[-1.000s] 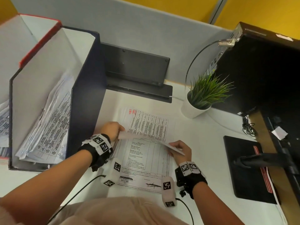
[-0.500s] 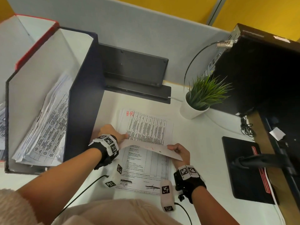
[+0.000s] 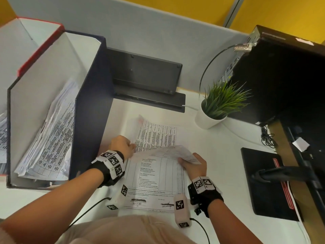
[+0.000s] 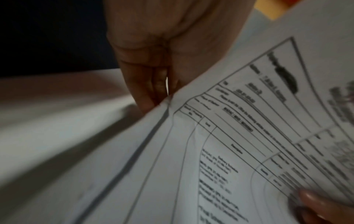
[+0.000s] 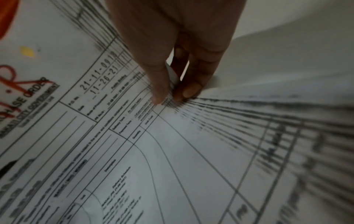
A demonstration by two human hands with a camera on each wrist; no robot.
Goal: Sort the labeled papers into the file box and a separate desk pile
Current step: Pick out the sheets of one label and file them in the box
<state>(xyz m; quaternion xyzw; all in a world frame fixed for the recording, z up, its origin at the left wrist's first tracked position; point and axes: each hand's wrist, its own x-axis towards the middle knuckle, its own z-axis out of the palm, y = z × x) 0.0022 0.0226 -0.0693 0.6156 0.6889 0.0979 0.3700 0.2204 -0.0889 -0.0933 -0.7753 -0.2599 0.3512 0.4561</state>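
Sheet (image 3: 159,175) lies on desk (image 3: 219,155) between both hands, long axis running away from the person, far end curled up; left hand (image 3: 122,144) pinches its left edge, right hand (image 3: 194,165) pinches its right edge; file box (image 3: 88,110) stands left, nearer the left hand; legible: "21-11-09", "11-26-21", red "R".

Even light is falling from above in the head view, washing the desk (image 3: 219,155) nearly white, while the tower (image 3: 290,81) at right is sinking into black. Straight edges are bowing toward the frame borders. Both wrist views are looking dim; print on the paper (image 5: 191,151) is smearing into streaks, and paper (image 4: 229,151) text is blurring.
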